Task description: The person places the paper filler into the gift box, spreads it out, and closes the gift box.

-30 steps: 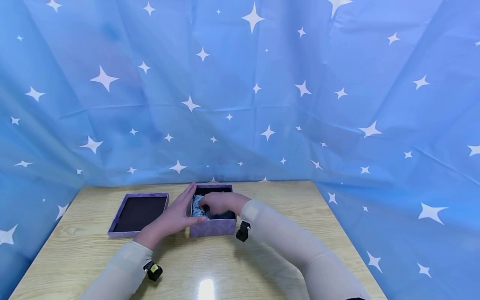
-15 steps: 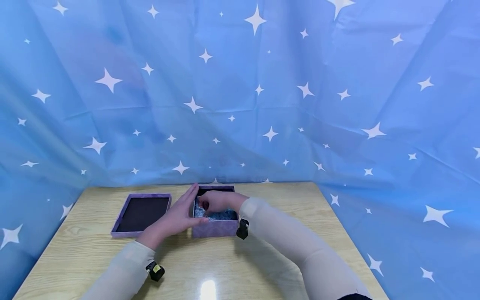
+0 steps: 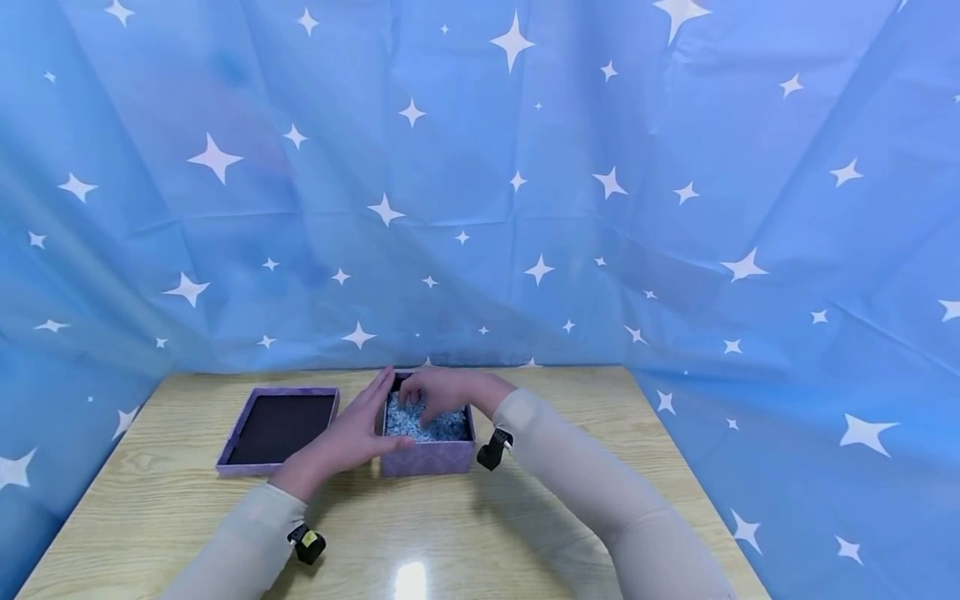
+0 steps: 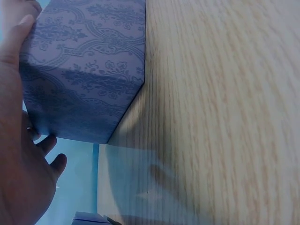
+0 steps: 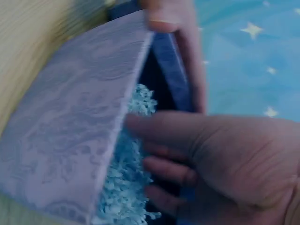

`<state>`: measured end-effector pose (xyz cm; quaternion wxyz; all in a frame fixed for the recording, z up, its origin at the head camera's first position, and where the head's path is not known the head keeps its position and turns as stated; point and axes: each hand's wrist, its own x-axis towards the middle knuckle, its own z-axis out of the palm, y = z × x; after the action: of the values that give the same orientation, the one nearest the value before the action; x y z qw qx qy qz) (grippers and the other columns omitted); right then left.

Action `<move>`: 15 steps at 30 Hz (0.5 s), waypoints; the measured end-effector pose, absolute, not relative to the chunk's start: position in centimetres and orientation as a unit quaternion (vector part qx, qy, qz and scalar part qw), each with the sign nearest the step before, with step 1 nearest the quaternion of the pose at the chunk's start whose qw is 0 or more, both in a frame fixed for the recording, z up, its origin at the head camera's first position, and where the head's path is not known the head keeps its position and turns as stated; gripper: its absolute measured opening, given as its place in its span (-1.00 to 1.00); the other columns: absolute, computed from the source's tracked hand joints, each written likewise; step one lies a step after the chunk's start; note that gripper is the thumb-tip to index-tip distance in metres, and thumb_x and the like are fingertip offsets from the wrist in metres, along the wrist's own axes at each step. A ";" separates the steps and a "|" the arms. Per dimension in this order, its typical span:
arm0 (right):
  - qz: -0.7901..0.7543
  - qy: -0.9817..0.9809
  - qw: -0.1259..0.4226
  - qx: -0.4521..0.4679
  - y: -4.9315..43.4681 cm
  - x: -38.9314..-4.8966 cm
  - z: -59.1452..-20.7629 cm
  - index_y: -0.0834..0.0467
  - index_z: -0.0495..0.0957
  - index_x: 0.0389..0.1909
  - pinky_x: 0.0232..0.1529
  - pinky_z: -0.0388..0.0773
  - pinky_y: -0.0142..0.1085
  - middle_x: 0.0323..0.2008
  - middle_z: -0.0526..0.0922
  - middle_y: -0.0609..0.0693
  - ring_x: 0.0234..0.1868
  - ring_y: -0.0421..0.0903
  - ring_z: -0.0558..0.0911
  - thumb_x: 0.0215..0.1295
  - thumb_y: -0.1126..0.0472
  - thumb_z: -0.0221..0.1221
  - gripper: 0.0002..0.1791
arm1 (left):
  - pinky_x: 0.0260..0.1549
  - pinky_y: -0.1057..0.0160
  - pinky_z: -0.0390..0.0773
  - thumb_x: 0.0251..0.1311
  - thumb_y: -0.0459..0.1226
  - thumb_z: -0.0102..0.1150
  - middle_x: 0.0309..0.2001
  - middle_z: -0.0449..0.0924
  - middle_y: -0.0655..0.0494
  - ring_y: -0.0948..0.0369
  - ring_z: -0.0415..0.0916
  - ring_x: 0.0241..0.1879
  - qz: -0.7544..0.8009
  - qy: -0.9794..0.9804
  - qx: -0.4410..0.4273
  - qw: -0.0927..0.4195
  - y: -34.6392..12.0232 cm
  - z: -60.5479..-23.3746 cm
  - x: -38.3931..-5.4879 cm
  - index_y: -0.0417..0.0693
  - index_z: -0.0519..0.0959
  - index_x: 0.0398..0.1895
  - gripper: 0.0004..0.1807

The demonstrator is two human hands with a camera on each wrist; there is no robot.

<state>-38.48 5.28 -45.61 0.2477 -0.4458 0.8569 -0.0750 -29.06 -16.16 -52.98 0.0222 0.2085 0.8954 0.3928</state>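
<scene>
Touching purple box (image 3: pixel 429 460), left hand (image 3: pixel 354 431) is resting spread; right hand (image 3: pixel 441 392) is hanging over blue shreds (image 3: pixel 450 427), fingers loosely parted.

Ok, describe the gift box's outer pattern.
The gift box bears darker floral scrollwork on muted purple, best seen in the left wrist view.

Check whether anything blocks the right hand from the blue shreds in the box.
Nothing visible does. The right hand is over the blue shreds in the open box; the left hand rests at its left side.
</scene>
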 end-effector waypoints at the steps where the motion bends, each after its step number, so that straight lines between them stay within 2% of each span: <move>1: -0.060 0.859 0.246 -0.444 5.3 -38.4 -45.6 0.06 0.67 0.34 0.08 0.64 -0.33 0.14 0.68 -0.07 0.12 -0.18 0.65 0.40 0.35 0.50 -0.47 | 0.54 -0.47 0.16 0.34 0.26 0.48 0.84 -0.40 0.09 -0.26 -0.22 0.75 0.393 0.895 0.209 0.022 -16.2 -53.0 -29.1 0.15 -0.28 0.87 0.35; 6: 0.026 0.866 0.211 -0.453 5.0 -37.5 -46.8 0.07 0.60 0.49 0.30 0.59 -0.31 0.34 0.67 -0.01 0.33 -0.12 0.64 0.55 0.31 0.37 -0.47 | 0.56 -0.47 0.11 0.34 0.28 0.47 0.84 -0.39 0.06 -0.26 -0.24 0.76 0.386 0.897 0.217 0.018 -16.3 -53.0 -29.0 0.13 -0.28 0.87 0.36; 9: 0.046 0.870 0.185 -0.454 4.6 -37.0 -47.4 0.06 0.59 0.51 0.39 0.54 -0.29 0.40 0.64 0.00 0.42 -0.09 0.60 0.61 0.29 0.32 -0.49 | 0.57 -0.50 0.04 0.35 0.27 0.46 0.84 -0.39 0.06 -0.26 -0.25 0.76 0.386 0.896 0.218 0.016 -16.3 -52.9 -29.0 0.13 -0.28 0.87 0.35; 11: 0.049 0.872 0.178 -0.454 4.5 -36.9 -47.5 0.06 0.59 0.50 0.40 0.53 -0.29 0.39 0.65 0.00 0.42 -0.09 0.60 0.61 0.30 0.32 -0.49 | 0.57 -0.51 0.00 0.36 0.26 0.46 0.84 -0.39 0.07 -0.25 -0.25 0.76 0.385 0.897 0.216 0.015 -16.4 -52.9 -29.0 0.12 -0.27 0.87 0.34; 15: 0.015 0.877 0.194 -0.438 5.0 -37.0 -46.6 0.06 0.64 0.43 0.26 0.61 -0.29 0.30 0.69 -0.04 0.30 -0.13 0.65 0.53 0.31 0.39 -0.49 | 0.56 -0.50 0.05 0.36 0.28 0.45 0.84 -0.40 0.07 -0.26 -0.24 0.76 0.383 0.898 0.214 0.016 -16.3 -52.9 -29.0 0.12 -0.27 0.87 0.34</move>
<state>-36.97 4.96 -46.63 0.1940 -0.4384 0.8775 0.0151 -29.03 -16.33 -52.85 0.0159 0.2143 0.8983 0.3833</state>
